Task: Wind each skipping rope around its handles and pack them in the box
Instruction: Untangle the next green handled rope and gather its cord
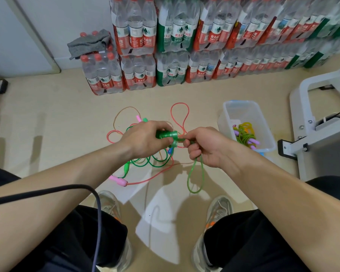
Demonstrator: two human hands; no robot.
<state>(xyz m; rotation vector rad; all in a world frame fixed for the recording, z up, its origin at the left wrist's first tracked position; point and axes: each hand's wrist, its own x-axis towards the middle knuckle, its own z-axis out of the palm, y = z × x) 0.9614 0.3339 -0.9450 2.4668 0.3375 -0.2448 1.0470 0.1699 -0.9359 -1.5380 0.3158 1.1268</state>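
My left hand (145, 138) grips the green handles (166, 135) of a skipping rope, with green cord wound round them. My right hand (204, 146) pinches the same green rope (194, 179) just right of the handles; a loop of it hangs below that hand. On the floor under my hands lies a tangle of other ropes: a pink rope (180, 114) with a pink handle (119, 180), a green one (157, 160) and a tan one (124, 111). A clear plastic box (263, 126) stands to the right with a wound yellow-green rope with purple handles (245, 135) inside.
Shrink-wrapped packs of water bottles (175, 36) are stacked along the back wall, a grey cloth (88, 44) on the leftmost pack. A grey-white metal frame (318, 118) stands at the right. A dark cable (94, 203) crosses my left arm. My shoes (216, 211) rest below.
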